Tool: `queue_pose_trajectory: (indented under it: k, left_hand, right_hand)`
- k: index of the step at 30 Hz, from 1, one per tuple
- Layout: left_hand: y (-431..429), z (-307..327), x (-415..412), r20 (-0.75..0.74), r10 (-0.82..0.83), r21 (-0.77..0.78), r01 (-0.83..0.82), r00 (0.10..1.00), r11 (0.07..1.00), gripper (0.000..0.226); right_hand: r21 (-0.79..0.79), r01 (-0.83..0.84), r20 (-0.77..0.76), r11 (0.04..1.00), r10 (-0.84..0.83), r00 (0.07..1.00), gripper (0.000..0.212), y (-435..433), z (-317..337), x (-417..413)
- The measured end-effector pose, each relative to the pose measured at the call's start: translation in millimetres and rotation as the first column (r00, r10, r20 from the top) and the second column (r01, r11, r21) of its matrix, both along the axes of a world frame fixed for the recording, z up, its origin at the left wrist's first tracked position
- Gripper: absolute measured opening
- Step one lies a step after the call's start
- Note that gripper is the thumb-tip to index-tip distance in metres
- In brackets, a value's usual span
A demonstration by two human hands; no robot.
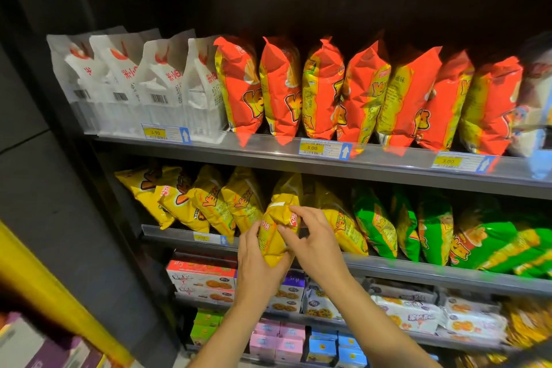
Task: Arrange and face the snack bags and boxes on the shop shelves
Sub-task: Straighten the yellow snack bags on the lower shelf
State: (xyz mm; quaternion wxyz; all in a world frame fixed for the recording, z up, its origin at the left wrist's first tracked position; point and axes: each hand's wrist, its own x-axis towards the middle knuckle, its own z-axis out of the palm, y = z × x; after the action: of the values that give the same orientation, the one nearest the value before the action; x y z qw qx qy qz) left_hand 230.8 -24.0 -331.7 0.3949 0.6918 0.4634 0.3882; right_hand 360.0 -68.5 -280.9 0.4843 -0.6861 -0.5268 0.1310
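Observation:
A yellow snack bag (pixel 273 236) stands out in front of the second shelf's rail (pixel 179 235), held in both hands. My left hand (pixel 257 269) grips its lower part from below. My right hand (pixel 310 236) pinches its upper part, fingers curled over the top edge. Behind it, more yellow bags (pixel 209 203) lean in a row on that shelf, and green bags (pixel 433 227) fill the right half. On the shelf above stand white bags (pixel 128 84) at left and orange-red bags (pixel 358 92) to the right.
Biscuit boxes (pixel 203 279) and wrapped biscuit packs (pixel 412 309) sit on the third shelf; small green, pink and blue boxes (pixel 277 337) below. Price tags (pixel 324 149) hang on the rails. A dark side panel (pixel 59 188) and a yellow strip (pixel 44 287) border the left.

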Motion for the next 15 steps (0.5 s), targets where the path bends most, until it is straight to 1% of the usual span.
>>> queue_pose_trajectory:
  k: [4, 7, 9, 11, 13, 14, 15]
  left_hand:
    - [-2, 0, -8, 0.006, 0.007, -0.002, -0.007, 1.000, 1.000, 0.081]
    - [0, 4, -14, 0.057, 0.003, -0.052, 0.000, 0.998, 0.999, 0.080]
    - [1, 10, -20, 0.149, -0.017, -0.142, 0.039, 0.989, 0.989, 0.076]
    - [1, 19, -27, 0.294, -0.030, -0.288, 0.118, 0.955, 0.950, 0.066]
    - [0, 25, -31, 0.450, -0.021, -0.420, 0.232, 0.893, 0.877, 0.056]
    - [-1, 27, -33, 0.506, -0.013, -0.462, 0.284, 0.862, 0.840, 0.051]
    - [-1, 29, -34, 0.543, -0.009, -0.487, 0.324, 0.839, 0.811, 0.047]
  right_hand:
    - [-0.023, -0.069, -0.079, 0.997, 0.067, 0.995, 0.052, -5, -3, 2]
    - [0.027, -0.105, -0.168, 0.994, 0.109, 0.980, 0.048, -9, -6, 8]
    - [0.045, -0.082, -0.285, 0.996, 0.091, 0.954, 0.045, -11, -7, 12]
    - [-0.008, -0.076, -0.373, 0.997, 0.068, 0.925, 0.052, -14, -9, 15]
    - [-0.100, -0.139, -0.444, 0.985, 0.081, 0.892, 0.070, -19, -10, 16]
    - [-0.132, -0.190, -0.507, 0.973, 0.098, 0.856, 0.070, -22, -9, 17]
    - [-0.133, -0.245, -0.573, 0.960, 0.127, 0.810, 0.062, -25, -8, 16]
